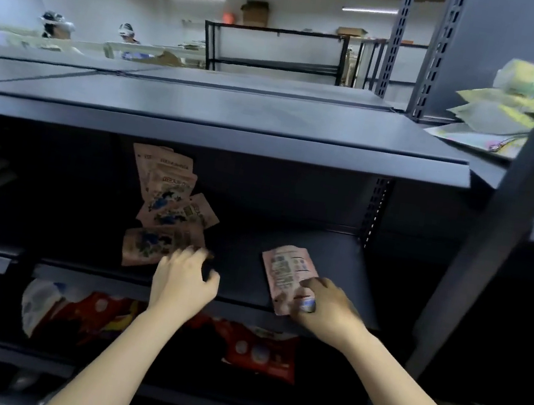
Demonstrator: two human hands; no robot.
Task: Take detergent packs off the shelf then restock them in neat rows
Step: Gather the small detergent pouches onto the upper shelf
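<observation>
Several pink detergent packs (169,198) lie in a loose overlapping line on the dark middle shelf (238,267), running from the back toward the front. My left hand (183,280) reaches over the shelf edge, its fingertips touching the nearest pack (148,247). My right hand (323,304) grips the lower end of a single pink pack (286,271), back side up, which lies on the right part of the shelf near the front edge.
A bare grey shelf top (220,108) juts out just above the working shelf. Red and white bags (257,350) fill the shelf below. Yellow-green packs (501,109) pile on the right-hand unit behind a slanted upright (516,191). People stand far off at the left.
</observation>
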